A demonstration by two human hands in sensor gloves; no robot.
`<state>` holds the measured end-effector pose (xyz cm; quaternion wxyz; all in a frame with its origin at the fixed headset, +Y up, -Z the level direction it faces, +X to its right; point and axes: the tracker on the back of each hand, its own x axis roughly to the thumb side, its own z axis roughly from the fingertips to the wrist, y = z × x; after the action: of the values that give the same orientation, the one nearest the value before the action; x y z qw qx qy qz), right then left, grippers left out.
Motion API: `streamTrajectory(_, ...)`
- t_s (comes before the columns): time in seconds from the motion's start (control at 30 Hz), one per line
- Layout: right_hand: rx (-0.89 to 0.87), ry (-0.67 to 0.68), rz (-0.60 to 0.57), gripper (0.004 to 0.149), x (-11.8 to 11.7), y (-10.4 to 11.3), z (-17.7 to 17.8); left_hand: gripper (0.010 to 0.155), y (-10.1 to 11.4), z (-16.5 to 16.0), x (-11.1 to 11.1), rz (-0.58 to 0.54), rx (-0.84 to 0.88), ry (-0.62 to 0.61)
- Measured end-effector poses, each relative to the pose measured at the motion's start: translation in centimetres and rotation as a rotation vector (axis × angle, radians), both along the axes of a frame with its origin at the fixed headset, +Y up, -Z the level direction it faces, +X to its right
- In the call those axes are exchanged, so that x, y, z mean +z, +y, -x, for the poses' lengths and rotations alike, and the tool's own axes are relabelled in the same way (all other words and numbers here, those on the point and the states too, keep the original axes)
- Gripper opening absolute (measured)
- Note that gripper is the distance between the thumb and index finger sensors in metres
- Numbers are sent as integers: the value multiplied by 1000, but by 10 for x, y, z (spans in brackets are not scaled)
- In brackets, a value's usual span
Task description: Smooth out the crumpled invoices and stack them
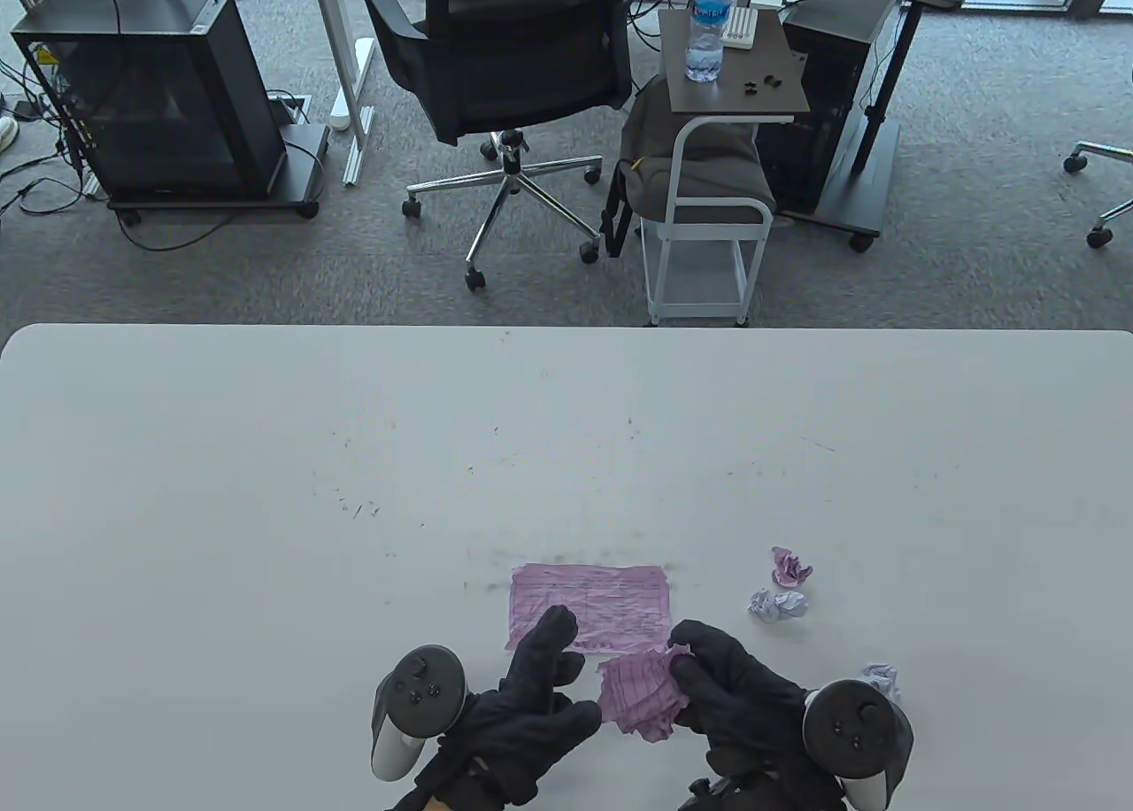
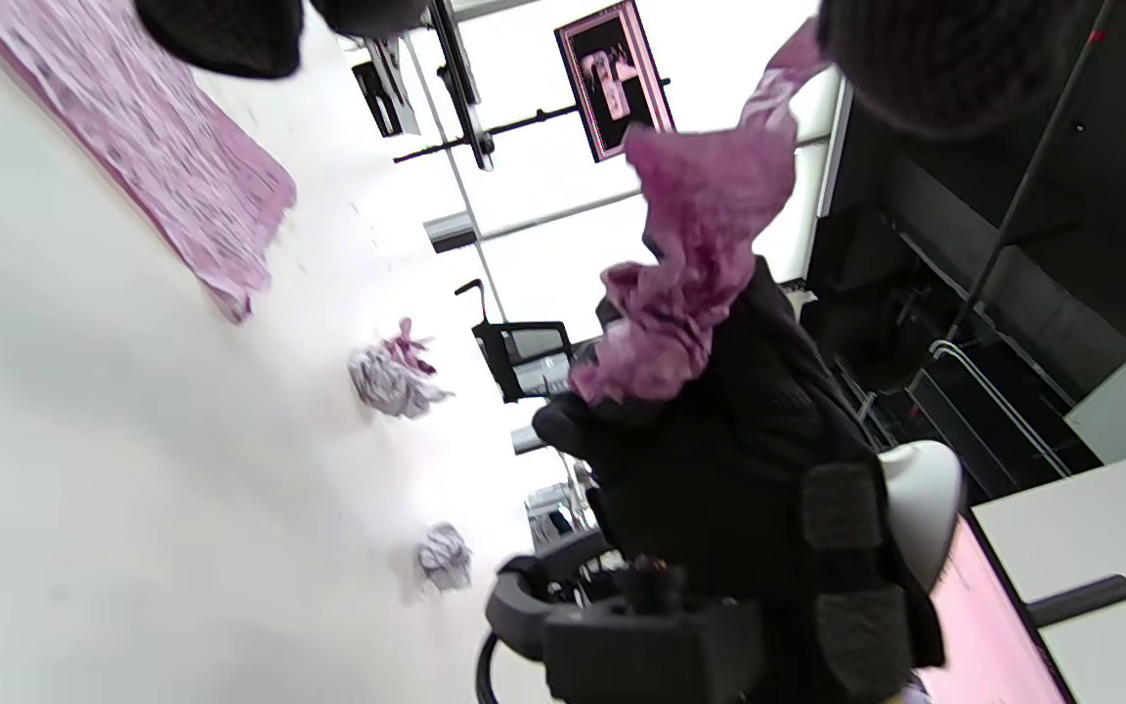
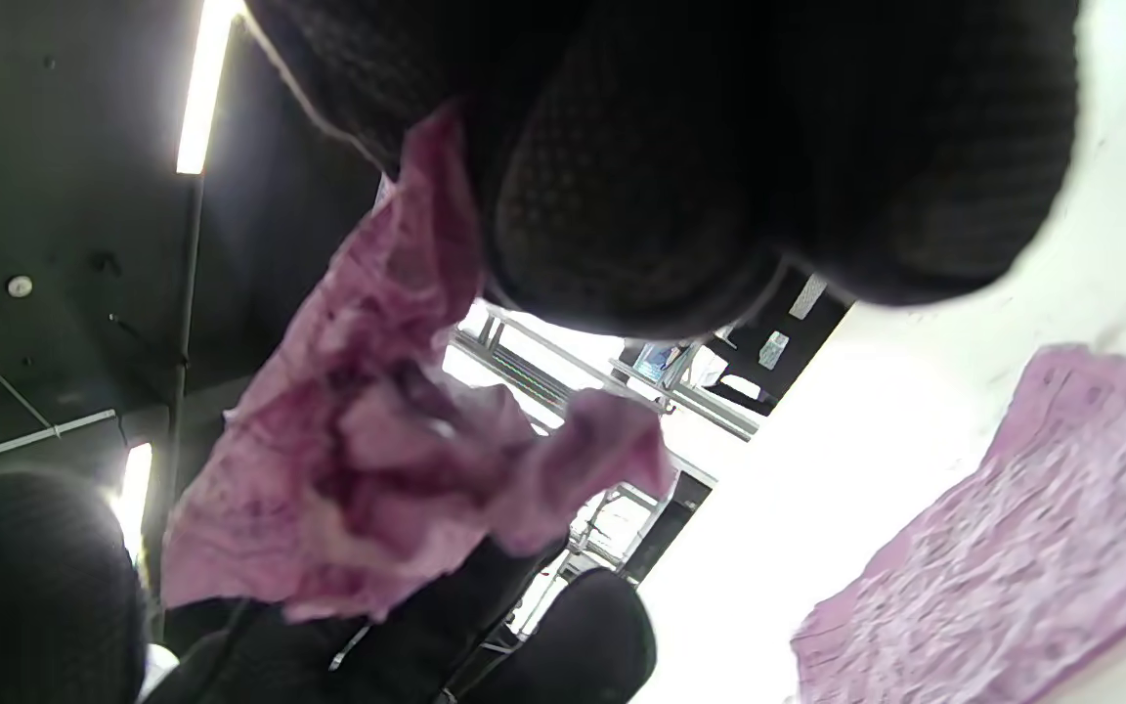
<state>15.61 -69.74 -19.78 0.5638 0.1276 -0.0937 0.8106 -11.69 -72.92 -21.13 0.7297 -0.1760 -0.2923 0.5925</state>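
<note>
A flattened pink invoice (image 1: 589,607) lies on the white table (image 1: 265,492) in front of my hands; it also shows in the left wrist view (image 2: 152,147) and the right wrist view (image 3: 1013,518). My right hand (image 1: 686,660) grips a half-opened crumpled pink invoice (image 1: 642,696) just above the table; the paper hangs from its fingers (image 3: 671,176) in the right wrist view (image 3: 368,460). My left hand (image 1: 566,669) is spread, its index finger over the flat sheet's near edge and its thumb touching the crumpled invoice's (image 2: 690,284) left edge.
To the right lie a crumpled pink ball (image 1: 790,567), a crumpled white ball (image 1: 779,605) and another white ball (image 1: 882,678) beside my right tracker. An office chair (image 1: 504,58) and a side cart (image 1: 708,218) stand beyond the table's far edge.
</note>
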Motion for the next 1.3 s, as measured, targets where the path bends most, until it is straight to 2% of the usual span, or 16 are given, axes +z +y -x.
streamTrajectory(0.07,-79,49,37,40,-1,-3,5,108,1,-4,1,-5,0,-45)
streamTrajectory(0.13,-92,98,65,41,-1,-6,10,101,2,-9,3,-8,30,-53)
streamTrajectory(0.2,-29,98,60,41,-1,-9,15,80,4,-12,5,-1,48,-48)
streamTrajectory(0.23,-10,99,54,41,-1,-11,17,65,6,-12,6,-17,14,-26)
streamTrajectory(0.3,-22,125,73,42,-3,-13,19,47,8,-10,6,-85,-44,21)
streamTrajectory(0.4,23,147,42,43,-4,-11,17,46,8,-6,5,-80,-26,39)
streamTrajectory(0.47,90,143,-23,58,-6,-6,10,45,9,-5,4,-80,-31,34)
streamTrajectory(0.57,162,248,-26,85,-7,-4,5,45,13,-9,6,-152,-140,2)
streamTrajectory(0.63,176,318,-6,92,-8,-7,7,45,12,-15,8,-155,-216,-56)
streamTrajectory(0.73,222,441,47,97,-8,-11,20,45,7,-23,10,-130,-233,-99)
streamTrajectory(0.8,260,453,44,85,-7,-14,30,45,5,-22,10,-108,-220,-93)
streamTrajectory(0.83,272,423,28,72,-7,-14,32,45,5,-21,9,-96,-222,-80)
streamTrajectory(0.9,263,340,-22,56,-5,-13,35,44,2,-17,7,-77,-223,-75)
streamTrajectory(0.97,281,247,-74,46,-6,-10,33,49,0,-16,6,-7,-175,-91)
streamTrajectory(1.1,296,226,-63,42,-6,-6,24,57,-3,-20,5,46,-190,-162)
streamTrajectory(1.3,324,174,-116,41,-3,5,11,47,-10,-20,3,107,-281,-172)
